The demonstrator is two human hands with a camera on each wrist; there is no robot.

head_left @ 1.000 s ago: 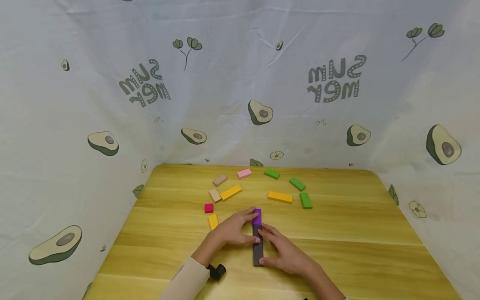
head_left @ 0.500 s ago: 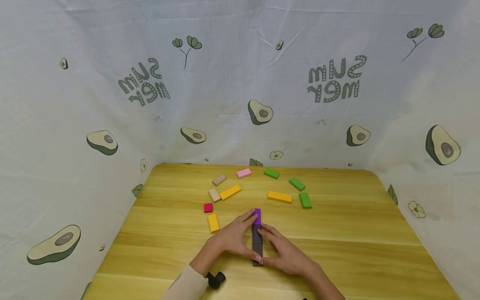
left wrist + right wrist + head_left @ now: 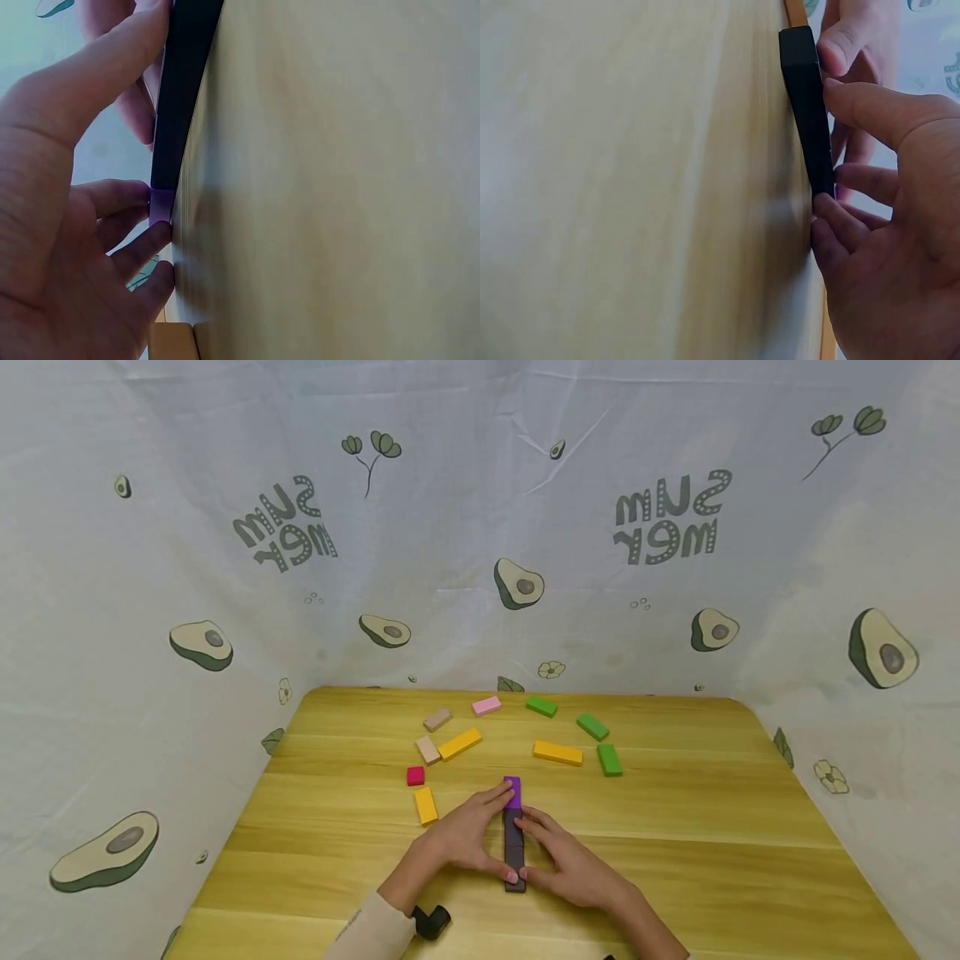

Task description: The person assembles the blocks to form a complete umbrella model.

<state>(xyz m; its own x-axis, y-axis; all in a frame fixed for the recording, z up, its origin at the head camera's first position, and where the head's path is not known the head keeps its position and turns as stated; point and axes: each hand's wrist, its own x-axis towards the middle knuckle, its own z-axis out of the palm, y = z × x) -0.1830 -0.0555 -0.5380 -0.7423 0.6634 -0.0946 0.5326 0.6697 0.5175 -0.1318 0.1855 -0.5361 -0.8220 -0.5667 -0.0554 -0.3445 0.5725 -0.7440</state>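
Observation:
A purple block point(image 3: 516, 797) and two black blocks lie end to end in a straight row on the wooden table, the far black block point(image 3: 513, 828) touching the purple one and the near black block point(image 3: 514, 857) closest to me. My left hand point(image 3: 461, 837) spans the row from the left, fingertips on the purple block and thumb on the near black block. From the right, my right hand point(image 3: 573, 870) touches the black blocks' side with fingers and thumb. In the right wrist view the row point(image 3: 806, 97) stands low against the fingertips.
Around the row lie yellow blocks point(image 3: 425, 807) point(image 3: 460, 744) point(image 3: 558, 753), a red block point(image 3: 416, 776), tan blocks point(image 3: 427, 750), a pink block point(image 3: 486, 706) and green blocks point(image 3: 610, 760). A patterned cloth point(image 3: 450, 527) hangs behind the wooden table point(image 3: 712, 793).
My left thumb has slid from the far black block toward me, onto the near black block. The right hand has hardly moved, and the row stays in place.

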